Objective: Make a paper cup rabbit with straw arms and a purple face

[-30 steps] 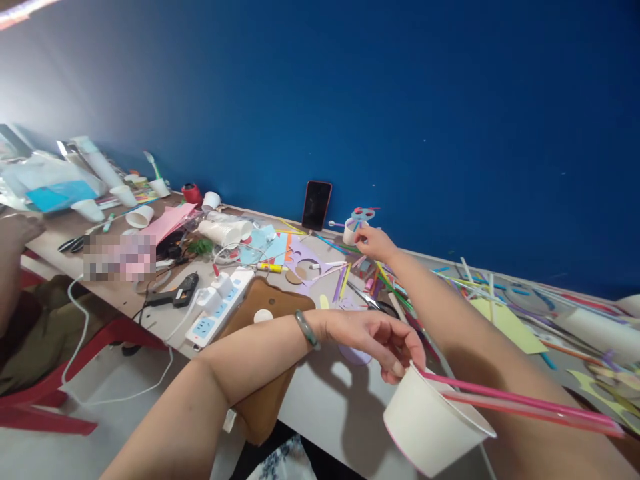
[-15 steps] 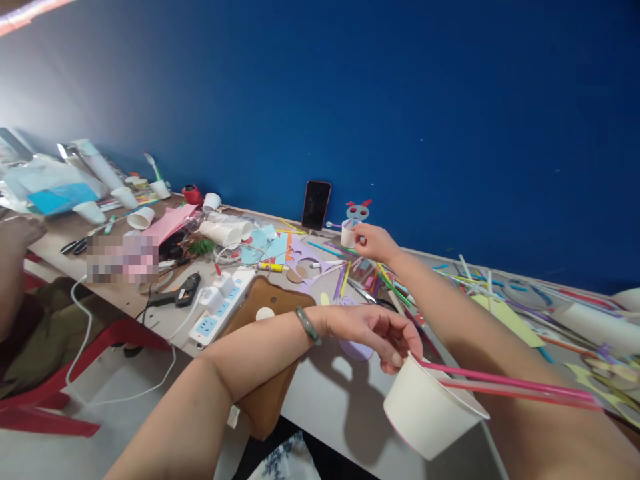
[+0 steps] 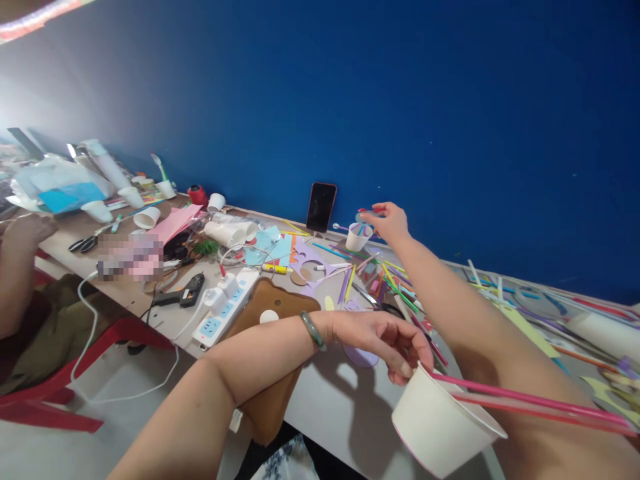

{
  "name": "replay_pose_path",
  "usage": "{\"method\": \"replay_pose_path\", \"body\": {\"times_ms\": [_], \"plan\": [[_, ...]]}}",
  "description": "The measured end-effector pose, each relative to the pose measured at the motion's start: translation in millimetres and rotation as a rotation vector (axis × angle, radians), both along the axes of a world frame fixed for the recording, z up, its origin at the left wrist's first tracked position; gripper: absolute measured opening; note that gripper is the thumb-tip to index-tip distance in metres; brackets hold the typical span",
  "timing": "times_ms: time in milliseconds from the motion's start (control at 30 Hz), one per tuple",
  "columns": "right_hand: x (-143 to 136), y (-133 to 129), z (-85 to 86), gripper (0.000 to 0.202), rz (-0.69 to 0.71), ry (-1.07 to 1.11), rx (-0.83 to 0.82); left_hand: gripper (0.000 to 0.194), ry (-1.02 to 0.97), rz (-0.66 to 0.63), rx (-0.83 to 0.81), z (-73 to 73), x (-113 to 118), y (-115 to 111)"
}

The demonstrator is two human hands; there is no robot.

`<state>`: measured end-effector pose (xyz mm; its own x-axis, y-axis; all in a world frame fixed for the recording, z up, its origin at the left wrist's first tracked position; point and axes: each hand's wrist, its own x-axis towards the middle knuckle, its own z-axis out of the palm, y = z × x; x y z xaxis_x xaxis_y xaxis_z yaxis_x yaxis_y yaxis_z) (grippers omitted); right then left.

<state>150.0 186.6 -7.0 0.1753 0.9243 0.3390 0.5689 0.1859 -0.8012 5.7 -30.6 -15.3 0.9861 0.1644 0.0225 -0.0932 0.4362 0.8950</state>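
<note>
In the head view my left hand [image 3: 383, 339], with a green bangle at the wrist, pinches the rim of a white paper bowl [image 3: 440, 427]. Two straws, one pink and one red [image 3: 545, 413], stick out over the bowl's far side to the right. My right hand [image 3: 391, 223] reaches to the back of the table, fingers closed on a small grey paper cutout with red parts [image 3: 361, 216], largely covered by the fingers. Just below it stands a small white paper cup [image 3: 358, 237] with thin purple and blue sticks in it. My right forearm passes behind the bowl.
A phone [image 3: 321, 207] leans against the blue wall. Scissors, straws and purple paper scraps [image 3: 317, 263] litter the table. To the left lie a brown pad [image 3: 273, 300], a power strip [image 3: 227, 310] and a glue gun [image 3: 187, 292]. A co-worker's arm [image 3: 20, 267] rests farther left.
My right hand has risen from the small cup to the grey cutout above it and closed on it. My left hand still holds the bowl; the view has shifted slightly.
</note>
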Motion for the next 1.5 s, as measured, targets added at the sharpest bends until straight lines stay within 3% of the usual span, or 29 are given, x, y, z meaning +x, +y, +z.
{"method": "replay_pose_path", "body": {"times_ms": [100,333,567,733,833,933,1067,1167,1233,1333,1500], "plan": [[-5,9,1.5,0.033,-0.027,0.042,-0.085,0.037,-0.006,-0.013,-0.001,-2.1,1,1],[-13,14,5.1,0.025,-0.096,0.065,-0.125,0.04,-0.036,0.002,-0.02,-6.3,2,2],[-11,2,14.1,0.027,-0.072,0.045,-0.124,0.038,-0.02,0.022,0.005,-3.4,0,4],[6,-16,21.9,0.025,-0.105,0.068,-0.099,0.039,0.019,0.049,-0.008,3.6,-5,1],[23,-39,26.6,0.031,-0.126,0.111,-0.092,0.042,0.031,0.116,-0.014,4.8,-7,-1],[43,-79,27.8,0.032,-0.085,0.186,-0.117,0.048,-0.025,0.265,0.015,1.5,-7,-2],[65,-152,19.0,0.032,-0.025,0.317,-0.137,0.053,-0.112,0.6,0.029,-6.0,1,-1],[73,-199,6.4,0.044,0.02,0.459,-0.13,0.041,-0.145,0.86,0.095,-11.8,8,0],[75,-221,-2.2,0.056,0.058,0.518,-0.099,0.03,-0.14,0.978,0.231,-16.0,12,0],[71,-241,-11.2,0.052,0.155,0.547,0.036,0.019,-0.112,1.083,0.49,-22.1,13,-1],[65,-261,-12.5,0.064,0.343,0.295,0.037,0.019,-0.092,1.107,0.979,-28.0,10,-15]]}}
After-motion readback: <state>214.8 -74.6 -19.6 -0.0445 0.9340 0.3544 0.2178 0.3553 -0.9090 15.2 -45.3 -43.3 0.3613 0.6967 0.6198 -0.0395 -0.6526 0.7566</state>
